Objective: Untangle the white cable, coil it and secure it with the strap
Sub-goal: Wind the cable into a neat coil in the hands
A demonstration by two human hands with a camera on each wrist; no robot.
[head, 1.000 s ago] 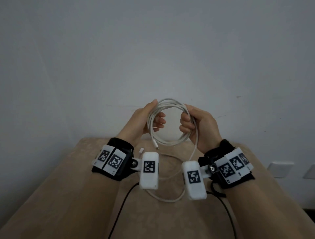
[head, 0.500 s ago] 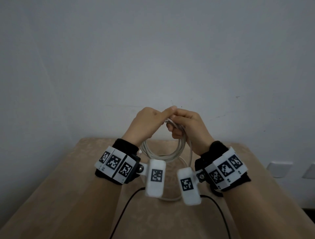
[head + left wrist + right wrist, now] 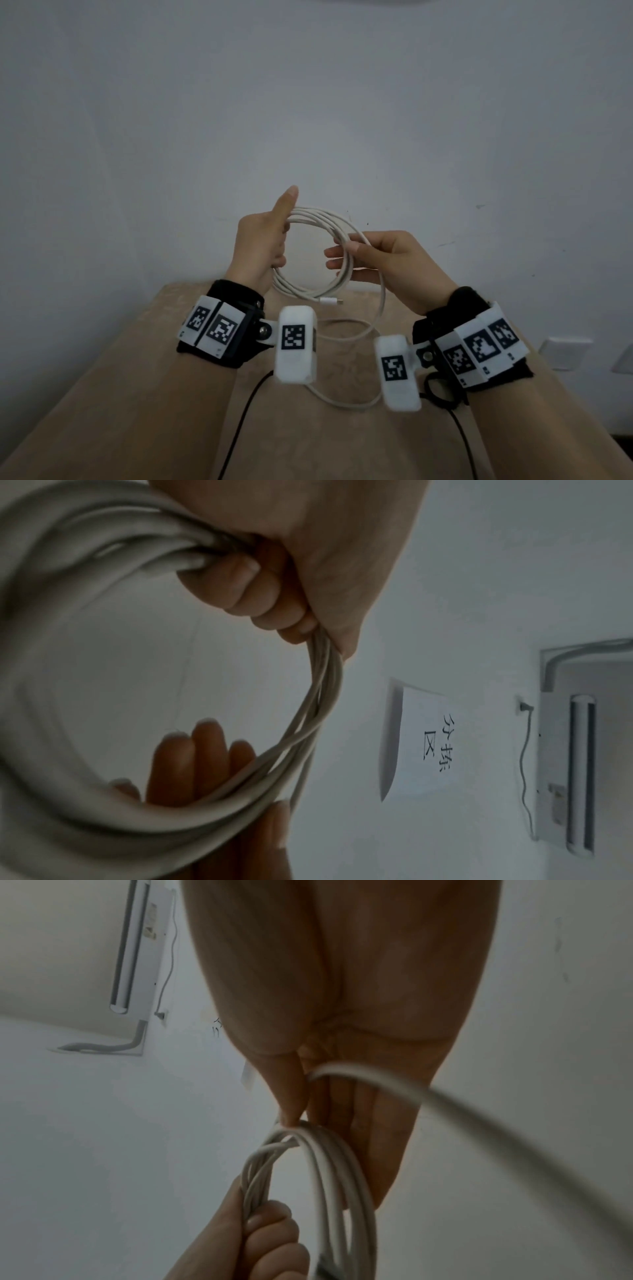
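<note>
The camera on my head looks forward and down over both my forearms toward a pale wall [image 3: 342, 102]. The one on my left wrist looks along my left hand [image 3: 308, 547], very near. The one on my right wrist looks along my right hand [image 3: 342, 988], equally near. All three share the cable [image 3: 329, 222] between my hands.

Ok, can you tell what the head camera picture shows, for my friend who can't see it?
Two hands hold up a coil of white cable: the left hand grips one side, the right hand pinches the other. Loose cable trails down onto a tan table.
</note>
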